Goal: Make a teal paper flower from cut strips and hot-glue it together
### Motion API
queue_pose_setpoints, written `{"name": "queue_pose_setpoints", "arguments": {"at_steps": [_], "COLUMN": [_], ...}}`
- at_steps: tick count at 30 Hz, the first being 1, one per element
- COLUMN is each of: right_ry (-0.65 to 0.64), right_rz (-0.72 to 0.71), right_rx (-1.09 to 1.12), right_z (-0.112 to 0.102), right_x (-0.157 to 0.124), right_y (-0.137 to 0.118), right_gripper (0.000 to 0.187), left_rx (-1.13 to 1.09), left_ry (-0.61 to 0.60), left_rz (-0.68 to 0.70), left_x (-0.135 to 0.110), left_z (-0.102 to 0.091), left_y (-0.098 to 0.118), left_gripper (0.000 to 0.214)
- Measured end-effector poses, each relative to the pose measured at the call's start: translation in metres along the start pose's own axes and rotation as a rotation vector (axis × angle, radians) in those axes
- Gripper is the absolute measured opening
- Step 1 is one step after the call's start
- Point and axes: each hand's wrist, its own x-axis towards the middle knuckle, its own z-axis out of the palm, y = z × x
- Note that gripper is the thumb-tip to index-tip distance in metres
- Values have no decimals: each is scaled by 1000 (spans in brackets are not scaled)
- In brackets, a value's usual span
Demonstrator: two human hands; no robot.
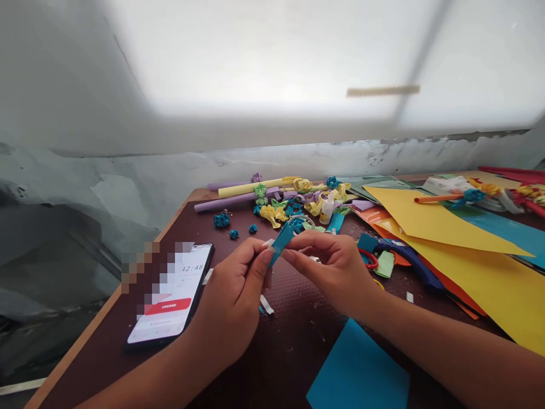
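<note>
A small folded strip of blue paper (283,238) is held up over the middle of the table, slanting upward to the right. My left hand (238,289) pinches its lower end between thumb and fingers. At the strip's right side, the thumb and forefinger of my right hand (332,267) are closed together on its edge. A blue paper square (360,372) lies flat on the table below my right forearm. Small blue paper flowers (222,220) rest on the table beyond my left hand.
A phone showing a timer (170,301) lies at left. Rolled paper tubes (238,200), curled scraps and a small glue bottle (327,209) are at the back. Scissors with red handles (368,259), a dark blue-handled tool (419,264) and yellow sheets (443,221) lie at right.
</note>
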Motion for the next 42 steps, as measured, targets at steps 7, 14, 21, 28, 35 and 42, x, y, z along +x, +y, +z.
{"name": "queue_pose_setpoints", "arguments": {"at_steps": [7,14,21,28,35,42], "right_ry": [-32,61,73,-2,-33,-26], "right_rz": [103,258,294,117,96,198], "right_rx": [100,298,366,343,353,368], "right_z": [0,-2,-4,-7,-10,-11], "right_x": [3,11,13,10,12,13], "right_y": [1,-2,-3,4,1,0], "right_gripper": [18,32,36,28,31,35], "left_rx": [49,184,179,78,-70,-54], "left_ry": [-17,-56,166,178,153,116], "left_rz": [0,128,354,262,153,198], "left_x": [3,3,5,4,6,6], "left_z": [-2,-2,-1,-4,-5,-6], "left_y": [-3,-11,-15,-10,-8,-9], "left_gripper": [34,21,22,20,21,23]}}
